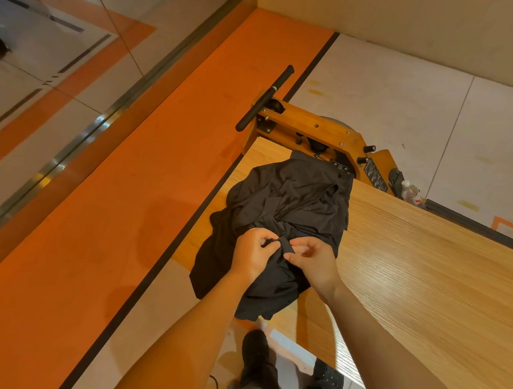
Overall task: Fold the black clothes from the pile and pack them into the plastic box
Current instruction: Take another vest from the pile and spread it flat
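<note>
We note a wooden table (434,264) at right, orange floor band (162,163) at left; wooden machine (314,133) upper centre. Left hand (251,252) and right hand (315,259) pinch the black clothes (293,199).

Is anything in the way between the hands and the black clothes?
No. Both hands are already on the black clothes heaped at the table's corner. The left hand and right hand each pinch a fold of cloth with their fingers. The plastic box is not in view.
</note>
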Demonstrator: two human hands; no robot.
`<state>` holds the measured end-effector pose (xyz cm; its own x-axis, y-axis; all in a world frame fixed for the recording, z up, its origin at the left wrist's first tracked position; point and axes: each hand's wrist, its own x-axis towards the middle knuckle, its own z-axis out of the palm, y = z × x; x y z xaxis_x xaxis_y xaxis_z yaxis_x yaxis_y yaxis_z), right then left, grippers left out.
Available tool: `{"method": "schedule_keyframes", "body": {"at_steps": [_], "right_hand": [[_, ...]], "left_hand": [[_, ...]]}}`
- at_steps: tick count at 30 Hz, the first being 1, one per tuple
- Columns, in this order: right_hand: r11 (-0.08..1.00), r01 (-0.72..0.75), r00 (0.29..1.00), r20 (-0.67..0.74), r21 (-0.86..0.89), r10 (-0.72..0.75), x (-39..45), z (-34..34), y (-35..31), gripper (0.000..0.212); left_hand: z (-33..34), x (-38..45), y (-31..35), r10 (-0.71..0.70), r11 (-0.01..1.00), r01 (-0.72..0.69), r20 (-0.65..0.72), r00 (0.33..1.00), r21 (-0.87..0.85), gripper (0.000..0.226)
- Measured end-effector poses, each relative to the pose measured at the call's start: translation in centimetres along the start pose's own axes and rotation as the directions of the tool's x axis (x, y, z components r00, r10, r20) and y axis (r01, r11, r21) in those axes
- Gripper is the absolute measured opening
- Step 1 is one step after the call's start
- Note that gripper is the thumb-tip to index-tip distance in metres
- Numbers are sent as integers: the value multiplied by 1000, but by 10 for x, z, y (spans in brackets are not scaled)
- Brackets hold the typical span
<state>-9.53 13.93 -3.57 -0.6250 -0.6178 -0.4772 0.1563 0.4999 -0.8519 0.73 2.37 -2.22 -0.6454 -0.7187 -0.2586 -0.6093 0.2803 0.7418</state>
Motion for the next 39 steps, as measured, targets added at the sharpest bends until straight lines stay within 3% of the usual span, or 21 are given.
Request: {"method": "schedule_keyframes", "body": {"at_steps": [3, 7, 11, 14, 17, 26, 33, 39], "right_hand": [[994, 9, 1000, 18, -108, -7, 4, 1, 6, 21], [995, 1, 1000, 26, -96, 2, 5, 3, 8, 10], [1000, -27, 1000, -15, 11, 27, 2, 7, 1, 5], [980, -49, 995, -71, 194, 64, -1, 9, -6, 2], [956, -59, 988, -121, 287, 98, -4, 11, -12, 11], [964, 2, 998, -67, 265, 17, -9, 20, -8, 28], [962, -15, 994, -102, 272, 44, -10, 22, -9, 24], [921, -5, 996, -84, 390, 41, -9, 9, -25, 25]], "left_hand": [[-8, 2, 1, -3, 1000, 3, -13, 1000, 1, 20], [-17, 7, -3, -14, 1000, 14, -41, 999, 13, 21], [-23, 10, -6, -23, 1000, 24, -46, 999, 14, 20], [-24, 9, -7, -21, 1000, 21, -45, 999, 4, 20], [-24, 8, -8, -28, 1000, 28, -45, 999, -3, 20], [-26, 11, -8, -38, 999, 38, -68, 997, 0, 20], [-29, 12, -10, -66, 997, 66, -23, 998, -32, 26], [-33, 16, -5, -51, 994, 43, -82, 995, -99, 20]]}}
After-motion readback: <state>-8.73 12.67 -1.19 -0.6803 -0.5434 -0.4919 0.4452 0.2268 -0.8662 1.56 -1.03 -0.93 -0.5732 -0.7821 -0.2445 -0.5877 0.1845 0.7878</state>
